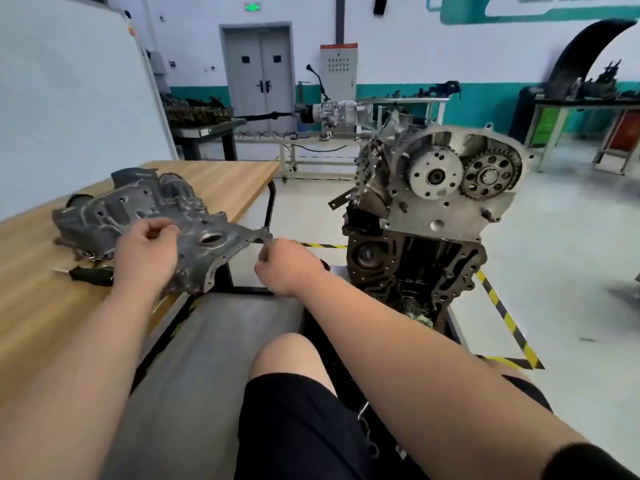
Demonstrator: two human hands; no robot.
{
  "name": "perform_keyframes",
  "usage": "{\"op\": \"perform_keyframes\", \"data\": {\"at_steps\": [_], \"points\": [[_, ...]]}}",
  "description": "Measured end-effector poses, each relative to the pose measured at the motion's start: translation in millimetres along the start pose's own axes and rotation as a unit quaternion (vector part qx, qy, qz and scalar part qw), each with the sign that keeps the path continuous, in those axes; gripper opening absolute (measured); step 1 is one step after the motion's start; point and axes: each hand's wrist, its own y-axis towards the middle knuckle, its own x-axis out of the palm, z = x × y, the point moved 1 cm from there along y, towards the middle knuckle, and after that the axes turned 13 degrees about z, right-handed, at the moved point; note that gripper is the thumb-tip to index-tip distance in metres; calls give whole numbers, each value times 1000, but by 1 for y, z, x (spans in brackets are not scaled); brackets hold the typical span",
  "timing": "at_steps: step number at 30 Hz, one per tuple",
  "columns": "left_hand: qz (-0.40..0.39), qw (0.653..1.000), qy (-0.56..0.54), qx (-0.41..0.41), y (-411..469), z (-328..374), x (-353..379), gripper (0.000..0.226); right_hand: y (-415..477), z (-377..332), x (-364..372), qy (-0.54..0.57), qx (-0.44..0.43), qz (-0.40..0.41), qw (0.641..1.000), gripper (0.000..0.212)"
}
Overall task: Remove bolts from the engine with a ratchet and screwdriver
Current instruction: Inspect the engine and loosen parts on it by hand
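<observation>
Holding a detached engine front cover at the edge of a wooden desk, with the engine standing to the right of both hands.

The cover is already off and lies under the left hand, so its bolts appear to be out; the engine's face, beyond and to the right of the right hand, is bare, with two toothed metal sprockets and many empty holes; what remains bolted I cannot tell; the right hand pinches the cover's thin corner flange, which overhangs the desk; the left hand rests on the cover with fingers curled, and I cannot tell whether it grasps anything; the cover is dull grey cast metal, ribbed and lumpy; a black-handled tool, perhaps the screwdriver, lies just left of the left hand; no ratchet shows.
</observation>
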Motion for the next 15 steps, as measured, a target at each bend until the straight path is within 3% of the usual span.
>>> {"op": "perform_keyframes", "data": {"at_steps": [6, 12, 15], "points": [[113, 988, 89, -63, 53, -64, -16, 33, 84, -39, 26, -63, -27, 12, 998, 12], [112, 980, 67, -149, 78, -91, -13, 45, 143, -50, 83, -107, 20, -17, 994, 62], [105, 979, 118, -130, 82, -94, -15, 41, 160, -51, 100, -120, 43, -84, 988, 59]]}}
